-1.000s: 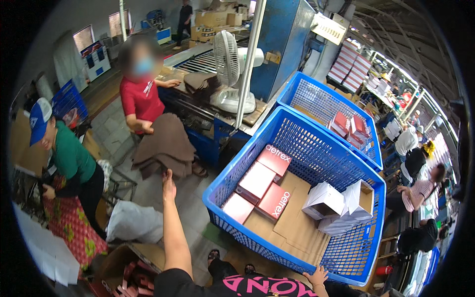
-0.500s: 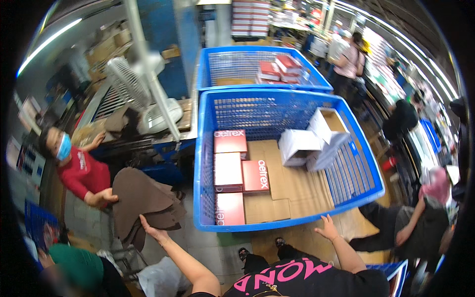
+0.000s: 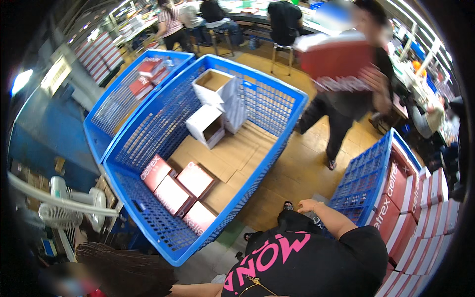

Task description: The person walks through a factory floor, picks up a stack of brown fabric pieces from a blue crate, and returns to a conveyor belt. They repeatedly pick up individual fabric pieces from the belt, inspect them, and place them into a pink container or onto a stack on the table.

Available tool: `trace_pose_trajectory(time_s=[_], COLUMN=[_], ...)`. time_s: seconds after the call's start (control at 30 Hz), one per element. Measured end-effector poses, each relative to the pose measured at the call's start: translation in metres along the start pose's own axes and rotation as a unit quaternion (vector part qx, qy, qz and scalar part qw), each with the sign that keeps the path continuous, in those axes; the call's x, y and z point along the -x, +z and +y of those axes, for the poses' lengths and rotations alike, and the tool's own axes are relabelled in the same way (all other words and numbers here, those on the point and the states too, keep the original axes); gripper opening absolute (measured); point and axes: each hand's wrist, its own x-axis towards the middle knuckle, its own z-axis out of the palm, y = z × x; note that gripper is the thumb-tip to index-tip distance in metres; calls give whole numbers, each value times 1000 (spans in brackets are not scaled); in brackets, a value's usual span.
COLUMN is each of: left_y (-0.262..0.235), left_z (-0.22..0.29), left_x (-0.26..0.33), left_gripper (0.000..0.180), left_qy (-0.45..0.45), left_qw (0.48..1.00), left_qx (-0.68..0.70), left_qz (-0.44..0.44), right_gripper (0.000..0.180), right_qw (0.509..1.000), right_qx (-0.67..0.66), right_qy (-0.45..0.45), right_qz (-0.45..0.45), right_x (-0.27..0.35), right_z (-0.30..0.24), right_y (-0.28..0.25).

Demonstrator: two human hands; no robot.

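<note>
My left forearm reaches from the lower edge to a bundle of dark brown floppy sheets (image 3: 126, 270). The sheets hide my left hand, so its fingers do not show. My right hand (image 3: 309, 206) hangs beside my body above the floor, fingers loosely extended with nothing visible in them. Ahead stands a large blue plastic crate (image 3: 269, 84), its bottom lined with brown cardboard. Several red and white shoeboxes (image 3: 196, 180) sit in its near left corner. Toward its far end are open white boxes (image 3: 205, 124), some stacked.
A second blue crate (image 3: 94, 121) with red boxes adjoins the first. At right, another blue crate (image 3: 358, 168) stands beside stacked shoeboxes (image 3: 415, 237). A person (image 3: 341, 106) carries a red box (image 3: 336, 62) close by. A white fan (image 3: 62, 210) stands at left.
My view has swung right. The brown sheets now lie at the lower left, over my left hand. My right hand has left the crate's rim. A person carrying a red box has come into view.
</note>
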Motion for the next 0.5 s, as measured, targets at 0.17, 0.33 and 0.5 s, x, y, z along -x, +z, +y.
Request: trace_pose_trajectory(time_s=[0.17, 0.33, 0.5], left_y=[76, 149, 234], left_z=[-5, -30, -53], left_x=[102, 219, 326], left_gripper=[54, 54, 53], left_qy=[-127, -290, -434], left_qw=[981, 913, 800], left_qx=[22, 44, 71], left_qz=[-142, -283, -407], right_gripper=[58, 55, 53], right_qw=[996, 987, 946], right_qx=[-88, -130, -267], right_qy=[24, 30, 60], right_qz=[-19, 86, 172], right_x=[20, 30, 66], right_z=[39, 140, 203], right_y=[-20, -34, -101])
